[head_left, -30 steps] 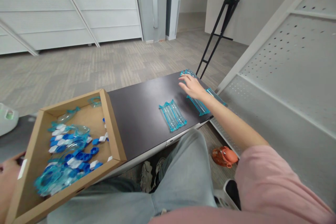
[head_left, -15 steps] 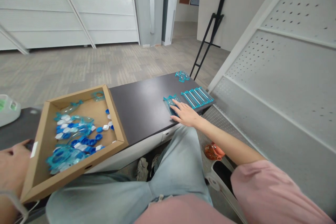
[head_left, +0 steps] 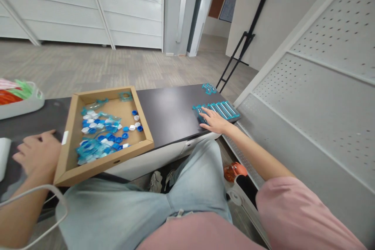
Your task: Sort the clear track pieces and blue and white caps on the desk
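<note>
My right hand (head_left: 216, 121) lies with fingers spread on a clear plastic piece with teal edges (head_left: 197, 108), at the near right of the dark tabletop. Right beside that piece is a row of similar clear teal-edged pieces (head_left: 224, 110), laid side by side. My left hand (head_left: 39, 151) rests on the table left of a cardboard tray (head_left: 142, 123), its fingers stretched out and nothing visible in them. Inside the tray are blue and white caps (head_left: 113, 137) and more clear teal pieces (head_left: 91, 149), heaped together.
A few curved teal pieces (head_left: 209, 88) lie at the table's far right corner. A white basket (head_left: 36, 99) with red and green items stands far left. A white perforated panel (head_left: 272, 97) borders the right side. An orange object (head_left: 234, 171) is below, near the chair. A white cable (head_left: 55, 191) crosses my left forearm.
My right hand has slid the clear teal-edged piece rightward, closer to the row. My view has turned left, bringing the basket and more of my left hand into sight.
</note>
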### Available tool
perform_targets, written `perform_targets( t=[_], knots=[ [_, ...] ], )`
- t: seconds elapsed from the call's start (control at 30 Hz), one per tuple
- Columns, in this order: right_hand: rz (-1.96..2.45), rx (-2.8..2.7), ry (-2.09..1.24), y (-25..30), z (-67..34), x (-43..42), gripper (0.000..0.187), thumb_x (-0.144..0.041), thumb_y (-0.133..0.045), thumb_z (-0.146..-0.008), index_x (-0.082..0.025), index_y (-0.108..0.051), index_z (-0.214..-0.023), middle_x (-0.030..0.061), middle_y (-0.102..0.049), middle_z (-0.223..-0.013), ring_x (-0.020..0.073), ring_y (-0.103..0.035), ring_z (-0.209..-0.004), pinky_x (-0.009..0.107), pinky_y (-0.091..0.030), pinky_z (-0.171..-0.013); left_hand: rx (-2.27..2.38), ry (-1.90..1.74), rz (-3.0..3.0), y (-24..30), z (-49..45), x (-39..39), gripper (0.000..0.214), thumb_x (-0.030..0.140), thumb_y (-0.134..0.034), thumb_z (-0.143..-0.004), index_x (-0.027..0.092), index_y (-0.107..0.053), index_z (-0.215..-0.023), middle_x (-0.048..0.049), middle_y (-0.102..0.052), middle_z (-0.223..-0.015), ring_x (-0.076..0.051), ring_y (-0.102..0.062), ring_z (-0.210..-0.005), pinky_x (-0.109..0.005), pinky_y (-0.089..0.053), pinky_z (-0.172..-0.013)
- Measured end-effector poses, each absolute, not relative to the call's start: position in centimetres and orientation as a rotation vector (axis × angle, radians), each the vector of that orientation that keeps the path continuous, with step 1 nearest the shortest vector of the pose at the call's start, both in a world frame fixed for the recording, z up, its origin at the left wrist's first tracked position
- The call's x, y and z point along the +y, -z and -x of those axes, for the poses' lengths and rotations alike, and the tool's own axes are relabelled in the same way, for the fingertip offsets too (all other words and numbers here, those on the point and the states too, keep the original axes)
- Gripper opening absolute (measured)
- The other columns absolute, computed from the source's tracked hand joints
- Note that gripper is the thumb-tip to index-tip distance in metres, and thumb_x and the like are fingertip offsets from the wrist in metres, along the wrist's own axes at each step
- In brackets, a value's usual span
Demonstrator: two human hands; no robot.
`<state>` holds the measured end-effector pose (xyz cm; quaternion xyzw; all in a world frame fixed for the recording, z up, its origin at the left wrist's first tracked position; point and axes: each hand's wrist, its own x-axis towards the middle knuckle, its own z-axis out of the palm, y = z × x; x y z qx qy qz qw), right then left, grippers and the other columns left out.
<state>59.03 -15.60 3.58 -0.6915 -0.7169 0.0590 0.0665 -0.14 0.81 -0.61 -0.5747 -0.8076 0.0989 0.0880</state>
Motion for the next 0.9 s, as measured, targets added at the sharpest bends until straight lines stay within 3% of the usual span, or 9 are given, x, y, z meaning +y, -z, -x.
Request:
perform_targets(
  t=[0.1, 0.2, 0.3, 0.4, 0.57, 0.73, 0.9],
  knots=[
    [1.991, -2.221, -0.078, -4.5, -57.3, -15.0, 0.06, -0.061, -0.065, -0.105, -0.035, -0.075, -0.158, 0.0154, -0.064, -0.175, 0.0472, -0.055, -0.165, 0.074, -0.048, -0.134, -2.508, 0.087, 1.709, 0.4, -0.1, 1.0, 0.064, 0.013, -0.024, -0.109, 0.011, -0.068, -0.155, -0.0337, -0.065, -0.159, -0.039, -0.064, -0.145, -0.049, -0.053, -0.101],
    [1.769, -2.332, -0.057, -5.7, -53.5, -13.6, 0.061, -0.066, -0.058, -0.11, -0.034, -0.073, -0.16, 0.0184, -0.064, -0.172, 0.0484, -0.059, -0.157, 0.073, -0.05, -0.128, -2.516, 0.38, 1.843, 0.1, -0.3, 0.6, 0.058, 0.022, -0.026, -0.117, 0.0, -0.067, -0.152, -0.0402, -0.058, -0.16, -0.048, -0.057, -0.149, -0.054, -0.046, -0.111],
    [1.521, -2.438, -0.108, -7.0, -47.4, -11.5, 0.06, -0.064, -0.053, -0.115, -0.032, -0.071, -0.162, 0.0176, -0.07, -0.163, 0.0457, -0.064, -0.147, 0.069, -0.052, -0.122, -2.497, 0.396, 1.883, 0.4, 0.1, 0.4, 0.056, 0.021, -0.03, -0.118, 0.004, -0.065, -0.158, -0.0367, -0.056, -0.163, -0.045, -0.055, -0.148, -0.052, -0.041, -0.113],
    [1.31, -2.528, -0.199, -7.8, -40.0, -8.6, 0.047, -0.052, -0.051, -0.119, -0.031, -0.076, -0.153, 0.0156, -0.077, -0.149, 0.0397, -0.068, -0.136, 0.059, -0.051, -0.117, -2.47, 0.397, 1.907, 1.0, 0.7, 0.6, 0.054, 0.025, -0.034, -0.12, 0.007, -0.063, -0.162, -0.0345, -0.055, -0.162, -0.044, -0.054, -0.148, -0.049, -0.04, -0.112],
    [1.192, -2.592, -0.43, -6.0, -28.6, -3.4, 0.036, -0.044, -0.068, -0.115, -0.028, -0.078, -0.146, 0.0121, -0.083, -0.135, 0.0357, -0.074, -0.129, 0.05, -0.052, -0.112, -2.459, 0.435, 1.915, 1.2, 0.8, 0.7, 0.052, 0.033, -0.045, -0.12, 0.01, -0.064, -0.162, -0.035, -0.057, -0.161, -0.046, -0.055, -0.146, -0.051, -0.039, -0.11],
    [1.109, -2.581, -0.577, -3.6, -23.0, -1.6, 0.043, -0.041, -0.08, -0.11, -0.029, -0.075, -0.151, 0.0119, -0.08, -0.146, 0.0344, -0.077, -0.127, 0.048, -0.057, -0.111, -2.442, 0.497, 1.925, 1.0, 0.6, 0.5, 0.05, 0.029, -0.042, -0.119, 0.01, -0.066, -0.158, -0.0335, -0.06, -0.16, -0.047, -0.055, -0.146, -0.052, -0.039, -0.11],
    [1.044, -2.473, -0.599, -3.5, -23.7, -1.8, 0.046, -0.042, -0.083, -0.107, -0.024, -0.072, -0.148, 0.0147, -0.077, -0.145, 0.0346, -0.076, -0.122, 0.052, -0.059, -0.113, -2.445, 0.47, 1.912, 0.9, 0.5, 0.5, 0.049, 0.029, -0.046, -0.117, 0.01, -0.067, -0.156, -0.035, -0.059, -0.159, -0.047, -0.056, -0.145, -0.054, -0.04, -0.109]
  ],
)
